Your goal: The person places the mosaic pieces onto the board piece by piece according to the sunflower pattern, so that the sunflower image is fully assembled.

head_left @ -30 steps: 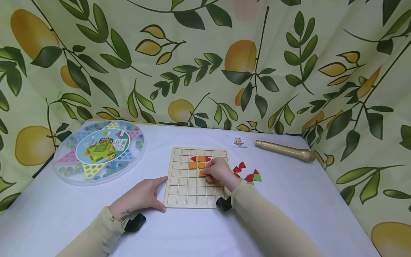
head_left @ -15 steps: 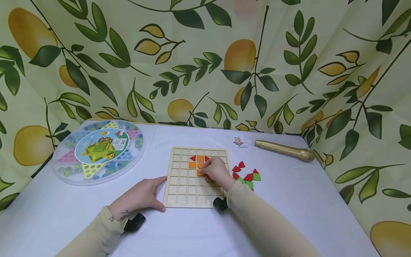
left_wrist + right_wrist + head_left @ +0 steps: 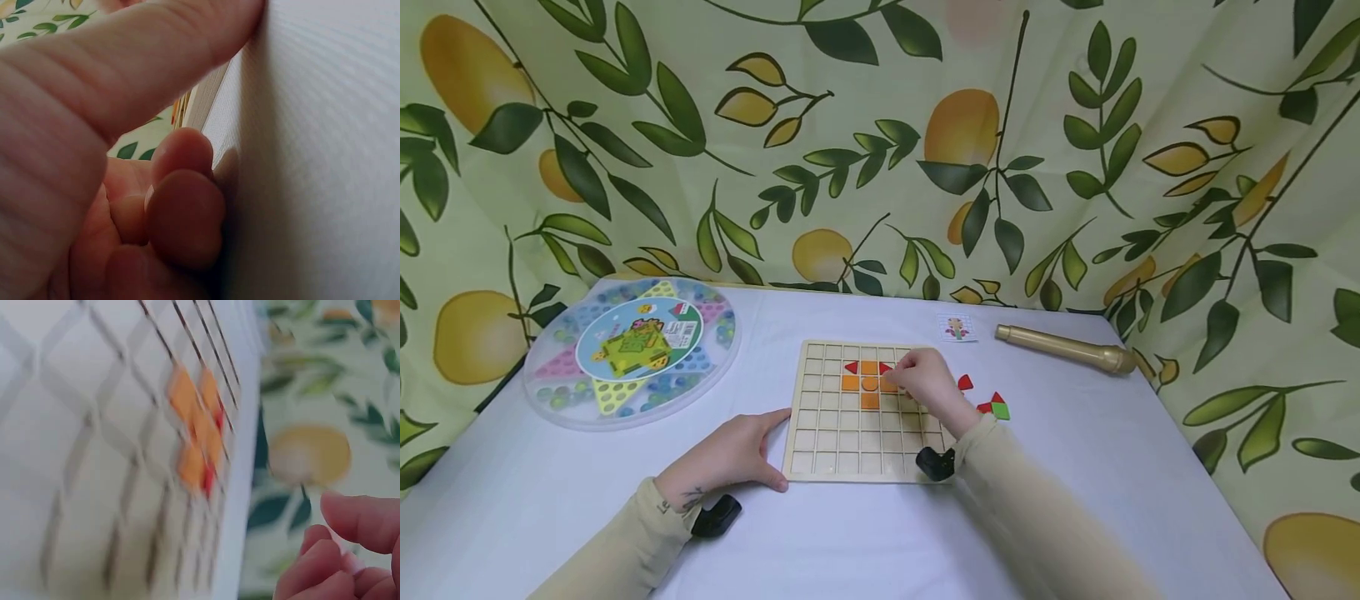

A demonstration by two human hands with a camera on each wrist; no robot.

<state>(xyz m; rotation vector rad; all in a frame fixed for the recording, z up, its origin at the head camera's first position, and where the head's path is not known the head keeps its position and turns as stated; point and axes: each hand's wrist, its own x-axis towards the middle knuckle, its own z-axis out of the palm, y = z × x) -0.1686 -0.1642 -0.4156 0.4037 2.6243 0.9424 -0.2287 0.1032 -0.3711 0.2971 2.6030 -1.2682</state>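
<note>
Lying just left of the right grip [image 3: 927, 382] are orange tiles [image 3: 869, 384].

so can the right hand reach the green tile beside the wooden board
Likely yes: the green tile lies uncovered near the right hand; the red tiles beside it look too flat to block.

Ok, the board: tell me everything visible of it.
The board is pale, wood-like and roughly square, with a raised grid of cells, lying flat on the white cloth. Orange and red pieces sit in cells toward its far side. The left hand touches its left edge; the right hand is over its right side.
</note>
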